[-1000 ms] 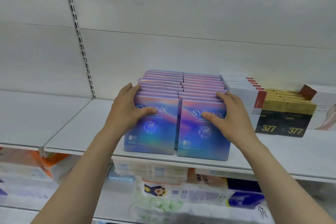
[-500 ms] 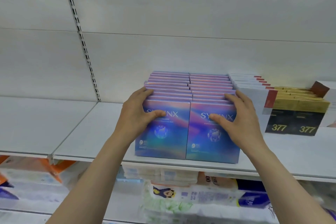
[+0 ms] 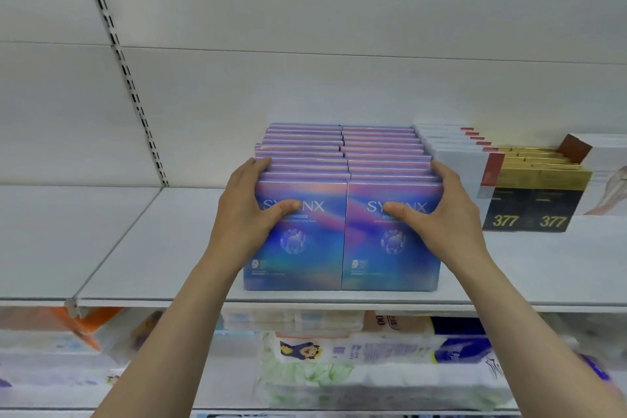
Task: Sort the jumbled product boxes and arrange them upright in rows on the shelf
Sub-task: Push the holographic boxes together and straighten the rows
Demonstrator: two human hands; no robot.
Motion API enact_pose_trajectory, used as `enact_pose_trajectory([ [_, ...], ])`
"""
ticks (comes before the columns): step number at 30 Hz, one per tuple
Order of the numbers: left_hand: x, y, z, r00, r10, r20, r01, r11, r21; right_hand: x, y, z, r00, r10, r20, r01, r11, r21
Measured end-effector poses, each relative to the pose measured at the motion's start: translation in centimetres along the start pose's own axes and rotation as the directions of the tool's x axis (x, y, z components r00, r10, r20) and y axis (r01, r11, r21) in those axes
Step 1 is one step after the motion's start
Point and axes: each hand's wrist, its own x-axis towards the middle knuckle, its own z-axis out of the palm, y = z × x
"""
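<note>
Two rows of iridescent blue-purple boxes stand upright side by side on the white shelf (image 3: pixel 152 265), fronts facing me. My left hand (image 3: pixel 244 210) presses the outer side of the left row (image 3: pixel 298 248), thumb laid across the front box. In mirror fashion, my right hand (image 3: pixel 448 214) presses the outer side of the right row (image 3: pixel 390 258), thumb on its front box. The fingers of both hands lie fairly straight along the stacks. The two rows touch along their middle.
Right of the rows stand white boxes with red corners (image 3: pixel 454 163), then black and gold boxes marked 377 (image 3: pixel 529 207). A slotted upright (image 3: pixel 125 71) runs up the back wall. Bare shelf lies to the left. Soft wrapped packs (image 3: pixel 373 366) fill the shelf below.
The gap between the two rows has closed as both hands pressed them together. The view has shifted, so the boxes sit more to the right.
</note>
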Motion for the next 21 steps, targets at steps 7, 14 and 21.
enact_pose_trajectory([
  [7, -0.2, 0.1, 0.5, 1.0, -0.014, -0.005, 0.014, 1.0, 0.001, -0.2, -0.1, -0.6, 0.999, 0.016, 0.031, -0.016, 1.0, -0.002],
  [14, 1.9, 2.7, -0.4, 0.984, 0.176, 0.04, -0.18, 0.948, 0.262, 0.9, -1.5, -1.3, 0.972, -0.231, 0.03, 0.231, 0.939, -0.256],
  [21, 6.6, 4.9, 2.0, 0.87, 0.001, 0.494, -0.284, 0.818, 0.5, 4.4, -4.5, -0.1, 0.882, -0.327, 0.339, 0.451, 0.793, -0.409],
])
